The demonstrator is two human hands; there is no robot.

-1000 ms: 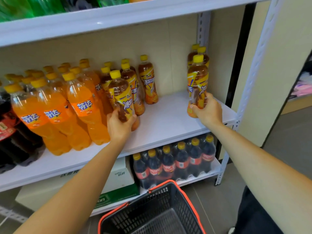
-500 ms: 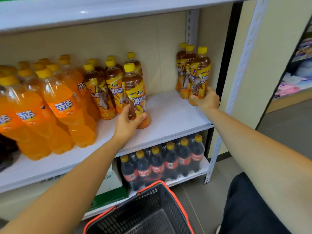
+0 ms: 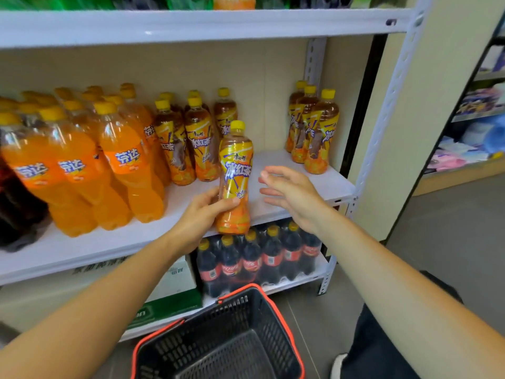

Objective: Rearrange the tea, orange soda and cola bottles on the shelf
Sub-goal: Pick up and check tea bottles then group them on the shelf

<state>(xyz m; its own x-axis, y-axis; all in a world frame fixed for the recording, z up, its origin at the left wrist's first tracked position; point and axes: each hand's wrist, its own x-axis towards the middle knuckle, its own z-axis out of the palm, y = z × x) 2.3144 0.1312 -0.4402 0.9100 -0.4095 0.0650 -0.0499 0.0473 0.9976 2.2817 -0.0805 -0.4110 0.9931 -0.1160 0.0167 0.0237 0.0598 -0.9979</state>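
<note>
My left hand [image 3: 202, 212] grips a yellow-capped iced tea bottle [image 3: 235, 170] by its lower half, lifted in front of the white shelf [image 3: 276, 170]. My right hand [image 3: 289, 192] hovers just right of that bottle, fingers spread, touching nothing. Three tea bottles [image 3: 314, 129] stand in a row at the shelf's right end. Several more tea bottles [image 3: 188, 138] stand mid-shelf. Orange soda bottles [image 3: 120, 160] crowd the left part. Dark cola bottles [image 3: 16, 203] sit at the far left edge.
A shrink-wrapped pack of cola bottles [image 3: 259, 258] stands on the lower shelf beside cardboard boxes [image 3: 175, 280]. A black shopping basket with a red rim [image 3: 218, 340] sits on the floor below my arms. The top shelf [image 3: 191, 23] carries more bottles. Another rack [image 3: 475, 127] stands to the right.
My right hand let go of the tea bottle at the shelf's right end and drew back toward the middle. My left hand lifted its tea bottle off the shelf toward me.
</note>
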